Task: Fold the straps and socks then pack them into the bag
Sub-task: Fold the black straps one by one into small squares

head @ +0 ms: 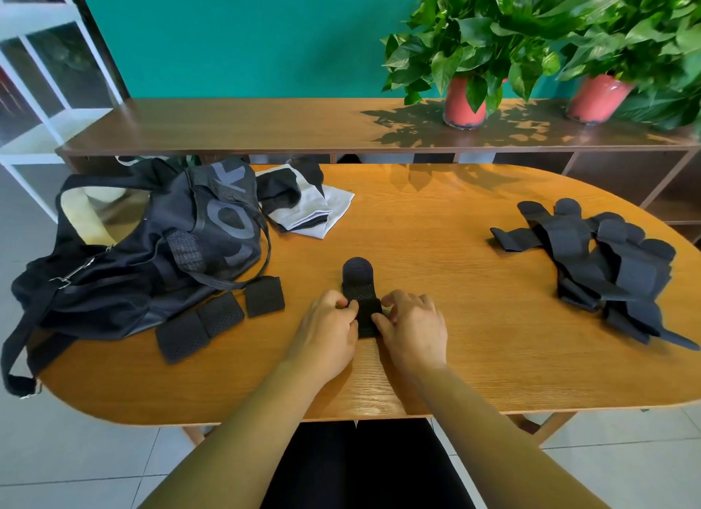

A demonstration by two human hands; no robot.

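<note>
While the left hand (pixel 330 326) and right hand (pixel 411 328), close together, pinch a half-folded black strap (pixel 358 281) at the table's (pixel 474 338) near middle, three folded straps (pixel 220 315) lie left beside the bag (pixel 151 250), a heap of unfolded straps (pixel 607 266) waits right, and socks (pixel 307 205) lie far left, unpacked.

Sunlit corner: teal wall, warm wood, pale tile

A plain teal wall (pixel 246 34) runs behind a long low wooden console (pixel 227 129) with open cubbies under its top. At its right end stand a leafy pothos in a red pot (pixel 464 104) and a second potted pothos (pixel 597 98), throwing sharp leaf shadows across the wood. Just in front sits an oval wooden table (pixel 455 281) with a glossy grain and angled wooden legs. A white metal rack (pixel 49 129) stands at the far left. The tiled floor (pixel 76 463) is pale grey with dark grout lines.
</note>
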